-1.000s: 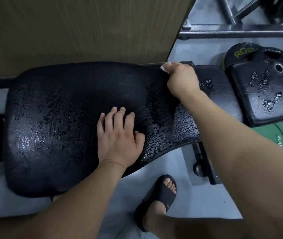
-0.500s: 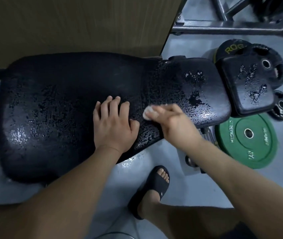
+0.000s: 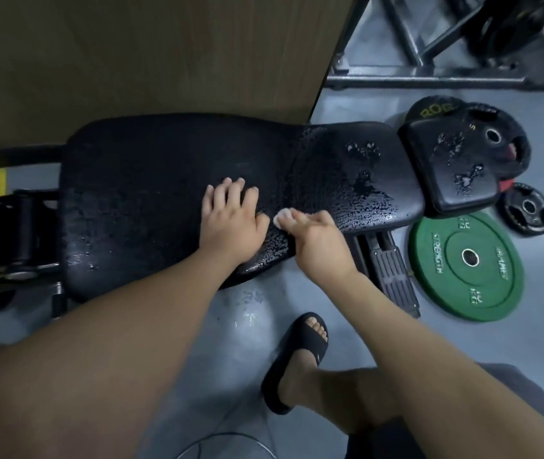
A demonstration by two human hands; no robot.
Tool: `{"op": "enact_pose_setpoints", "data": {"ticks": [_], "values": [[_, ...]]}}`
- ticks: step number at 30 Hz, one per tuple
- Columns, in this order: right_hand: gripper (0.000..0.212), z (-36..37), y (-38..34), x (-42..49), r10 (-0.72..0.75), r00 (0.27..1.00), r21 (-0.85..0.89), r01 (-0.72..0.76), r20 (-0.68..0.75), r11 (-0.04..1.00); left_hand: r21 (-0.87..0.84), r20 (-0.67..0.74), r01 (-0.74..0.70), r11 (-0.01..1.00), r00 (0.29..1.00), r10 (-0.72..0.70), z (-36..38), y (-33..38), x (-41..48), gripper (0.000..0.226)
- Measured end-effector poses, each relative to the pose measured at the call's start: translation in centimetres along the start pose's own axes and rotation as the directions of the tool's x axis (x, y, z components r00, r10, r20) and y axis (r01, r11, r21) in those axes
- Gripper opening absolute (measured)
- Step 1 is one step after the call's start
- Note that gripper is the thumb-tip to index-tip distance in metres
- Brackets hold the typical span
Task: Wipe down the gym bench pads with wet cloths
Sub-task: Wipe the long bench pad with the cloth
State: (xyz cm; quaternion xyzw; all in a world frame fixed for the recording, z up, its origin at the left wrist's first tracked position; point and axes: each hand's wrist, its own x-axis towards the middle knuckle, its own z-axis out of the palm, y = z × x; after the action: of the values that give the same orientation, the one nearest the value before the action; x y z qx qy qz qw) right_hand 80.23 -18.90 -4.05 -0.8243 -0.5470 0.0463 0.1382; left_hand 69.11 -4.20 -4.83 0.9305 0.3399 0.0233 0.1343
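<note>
Glossy, wet, grainy bench pad [image 3: 151,193]

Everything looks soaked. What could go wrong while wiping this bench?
The left hand lies flat on the wet bench pad; leaned on, it might slide. The floor is wet near the sandal, so a slip seems possible. The cloth pinched in the right hand is a small wad and may only smear the droplets.

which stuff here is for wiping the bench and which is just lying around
For the job:
bench pad, wet
small pad, droplets on it
white cloth, held by the right hand
left hand, flat on the bench pad

Lying about:
green weight plate
small black plate
black plates behind the small pad
metal frame
</note>
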Motion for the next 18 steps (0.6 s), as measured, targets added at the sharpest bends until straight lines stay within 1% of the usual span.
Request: {"op": "enact_pose_setpoints", "data": {"ticks": [2,3,4,5,6,7,8,9,10,11,13,15,16,17,18], "values": [[0.054,-0.6,-0.9,-0.4,0.074,0.997,0.026,-0.075,0.034,0.997,-0.066,0.166,-0.02,0.998,0.986,0.03,-1.9,-1.0,-0.6,0.057],[0.05,-1.0,-1.6,-0.6,0.144,0.989,0.09,-0.146,0.035,0.985,-0.084,0.225,-0.02,0.996,0.974,0.039,-2.9,-1.8,-1.2,0.057],[0.044,-1.4,-2.6,-1.1,0.23,0.973,0.205,-0.227,0.012,0.952,-0.091,0.268,-0.005,0.996,0.963,0.03,-4.0,-2.6,-2.0,0.056],[0.038,-1.8,-3.9,-1.8,0.335,0.942,0.33,-0.309,-0.025,0.892,-0.103,0.29,0.023,0.994,0.957,0.008,-4.8,-3.5,-3.0,0.055],[0.035,-2.0,-5.5,-2.7,0.438,0.898,0.45,-0.376,-0.038,0.81,-0.119,0.293,0.061,0.991,0.956,-0.024,-5.5,-4.6,-4.3,0.054],[0.034,-2.0,-7.1,-3.6,0.53,0.848,0.569,-0.433,-0.007,0.7,-0.13,0.287,0.105,0.986,0.956,-0.064,-6.1,-5.7,-5.6,0.054],[0.033,-1.6,-8.5,-4.5,0.602,0.796,0.668,-0.481,0.061,0.568,-0.128,0.284,0.14,0.982,0.954,-0.099,-6.5,-6.8,-7.2,0.053],[0.03,-0.8,-9.9,-5.3,0.638,0.755,0.744,-0.512,0.152,0.43,-0.113,0.284,0.16,0.981,0.951,-0.122,-6.7,-7.9,-8.7,0.053],[0.029,0.1,-11.2,-6.1,0.644,0.731,0.782,-0.53,0.225,0.328,-0.092,0.287,0.167,0.982,0.948,-0.135,-6.8,-8.8,-10.0,0.053],[0.036,0.8,-12.4,-6.9,0.64,0.723,0.792,-0.539,0.259,0.288,-0.074,0.293,0.165,0.983,0.946,-0.137,-6.9,-9.6,-11.2,0.053],[0.051,1.7,-14.5,-8.4,0.635,0.713,0.787,-0.56,0.299,0.258,-0.058,0.318,0.16,0.985,0.939,-0.134,-7.1,-10.9,-12.6,0.053],[0.056,2.5,-15.7,-9.6,0.648,0.675,0.801,-0.576,0.352,0.165,-0.04,0.357,0.174,0.984,0.922,-0.148,-7.2,-11.8,-13.2,0.056],[0.057,2.7,-15.9,-10.1,0.662,0.641,0.805,-0.585,0.388,0.095,-0.022,0.382,0.189,0.982,0.909,-0.167,-7.4,-12.2,-13.3,0.058],[0.053,2.4,-16.1,-10.4,0.668,0.599,0.809,-0.588,0.441,-0.006,-0.005,0.409,0.208,0.978,0.893,-0.188,-7.5,-12.6,-13.2,0.061],[0.044,2.5,-15.9,-10.4,0.654,0.565,0.811,-0.571,0.502,-0.128,0.008,0.437,0.229,0.973,0.875,-0.209,-7.6,-12.9,-13.1,0.064]]}}
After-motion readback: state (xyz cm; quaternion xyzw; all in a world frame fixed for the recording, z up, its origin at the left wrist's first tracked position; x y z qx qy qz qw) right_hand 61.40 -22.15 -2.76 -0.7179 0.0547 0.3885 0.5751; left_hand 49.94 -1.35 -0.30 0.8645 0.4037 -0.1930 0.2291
